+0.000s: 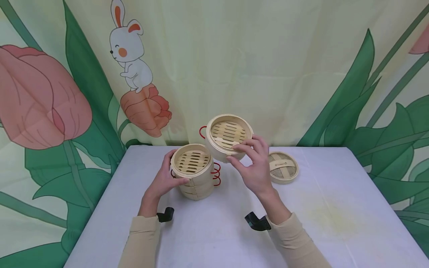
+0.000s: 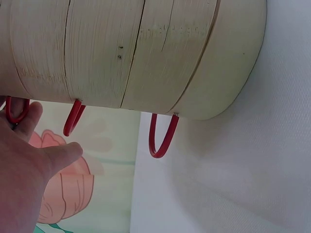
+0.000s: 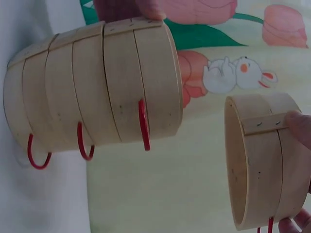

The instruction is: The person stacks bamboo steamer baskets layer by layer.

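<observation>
A stack of bamboo steamer baskets (image 1: 197,188) with red loop handles stands upright on the table. My left hand (image 1: 163,178) grips its upper part, fingers at the far left side and thumb across the front. The left wrist view shows the pale wall of the stack (image 2: 131,53) and fingers beside a red handle. My right hand (image 1: 253,163) holds one steamer basket (image 1: 229,134) in the air by its rim, right of the stack and higher, tilted so its slatted bottom shows. In the right wrist view that basket (image 3: 265,165) is apart from the stack (image 3: 87,92).
A round woven bamboo lid (image 1: 284,168) with a strap handle lies on the white-covered table (image 1: 214,238), behind and to the right of my right hand. A printed curtain (image 1: 268,74) hangs along the table's back edge. Each wrist carries a black camera mount.
</observation>
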Tool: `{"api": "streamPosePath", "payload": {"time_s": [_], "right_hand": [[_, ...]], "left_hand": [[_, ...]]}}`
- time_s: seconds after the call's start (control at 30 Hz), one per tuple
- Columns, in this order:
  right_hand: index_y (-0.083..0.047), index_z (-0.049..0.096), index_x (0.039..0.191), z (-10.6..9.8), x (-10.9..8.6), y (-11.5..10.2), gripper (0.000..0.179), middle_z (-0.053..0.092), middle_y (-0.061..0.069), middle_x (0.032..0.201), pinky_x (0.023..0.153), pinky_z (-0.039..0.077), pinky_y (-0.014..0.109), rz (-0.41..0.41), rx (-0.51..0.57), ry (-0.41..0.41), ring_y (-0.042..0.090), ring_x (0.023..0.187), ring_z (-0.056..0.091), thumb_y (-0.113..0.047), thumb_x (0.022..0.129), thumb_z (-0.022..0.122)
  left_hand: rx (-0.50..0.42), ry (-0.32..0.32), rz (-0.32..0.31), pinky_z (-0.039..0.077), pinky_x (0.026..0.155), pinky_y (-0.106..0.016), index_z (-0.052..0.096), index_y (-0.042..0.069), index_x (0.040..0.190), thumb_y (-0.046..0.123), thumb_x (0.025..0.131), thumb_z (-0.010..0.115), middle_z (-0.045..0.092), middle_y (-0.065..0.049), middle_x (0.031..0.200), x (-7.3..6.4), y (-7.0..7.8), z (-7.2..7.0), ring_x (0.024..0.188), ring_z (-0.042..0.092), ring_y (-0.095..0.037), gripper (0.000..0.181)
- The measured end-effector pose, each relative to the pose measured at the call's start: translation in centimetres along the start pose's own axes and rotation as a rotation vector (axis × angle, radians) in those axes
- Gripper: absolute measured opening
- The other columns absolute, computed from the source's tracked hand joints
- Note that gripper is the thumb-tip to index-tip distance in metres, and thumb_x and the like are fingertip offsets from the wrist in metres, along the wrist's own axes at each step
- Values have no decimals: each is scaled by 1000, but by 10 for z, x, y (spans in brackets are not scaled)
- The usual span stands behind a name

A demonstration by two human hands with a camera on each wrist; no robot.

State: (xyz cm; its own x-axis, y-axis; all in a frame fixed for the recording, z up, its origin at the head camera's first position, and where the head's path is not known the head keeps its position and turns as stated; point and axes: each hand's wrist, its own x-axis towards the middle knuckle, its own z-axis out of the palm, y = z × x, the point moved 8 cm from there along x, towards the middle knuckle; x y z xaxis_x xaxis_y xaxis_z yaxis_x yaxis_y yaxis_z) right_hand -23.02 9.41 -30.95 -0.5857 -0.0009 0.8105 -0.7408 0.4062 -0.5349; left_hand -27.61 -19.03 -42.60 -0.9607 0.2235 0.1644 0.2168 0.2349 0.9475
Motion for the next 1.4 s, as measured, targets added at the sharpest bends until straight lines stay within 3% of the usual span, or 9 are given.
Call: {"api": "streamPosePath", "payload": {"time_s": [0.5,0.7,1.0,1.4], "right_hand": [[-9,76,97,42,1,-17,26,60,8,103,105,33,52,24,-7,-76,40,127,39,-8,74,89],[-9,76,96,62,-1,-25,26,60,9,102,102,37,51,-11,-25,-126,40,123,41,-13,74,90],[-11,77,97,85,-5,-31,26,62,8,103,100,41,49,-5,-48,-177,37,123,43,-19,75,91],[-11,78,96,95,-6,-39,25,63,7,103,99,43,49,2,-67,-189,37,121,46,-20,76,90]], "left_hand": [[-18,-3,16,23,114,-58,20,8,155,8,73,89,30,-13,156,0,1,1,143,27,-30,108],[-6,-8,29,26,113,-57,19,9,156,8,74,88,29,-13,156,1,0,0,142,28,-30,107],[-20,-6,-14,23,115,-57,15,9,157,11,74,89,24,-13,159,-2,-3,1,144,26,-31,110],[39,17,-91,26,113,-60,8,15,160,16,74,90,17,-15,163,-4,-5,-2,148,20,-36,119]]}}
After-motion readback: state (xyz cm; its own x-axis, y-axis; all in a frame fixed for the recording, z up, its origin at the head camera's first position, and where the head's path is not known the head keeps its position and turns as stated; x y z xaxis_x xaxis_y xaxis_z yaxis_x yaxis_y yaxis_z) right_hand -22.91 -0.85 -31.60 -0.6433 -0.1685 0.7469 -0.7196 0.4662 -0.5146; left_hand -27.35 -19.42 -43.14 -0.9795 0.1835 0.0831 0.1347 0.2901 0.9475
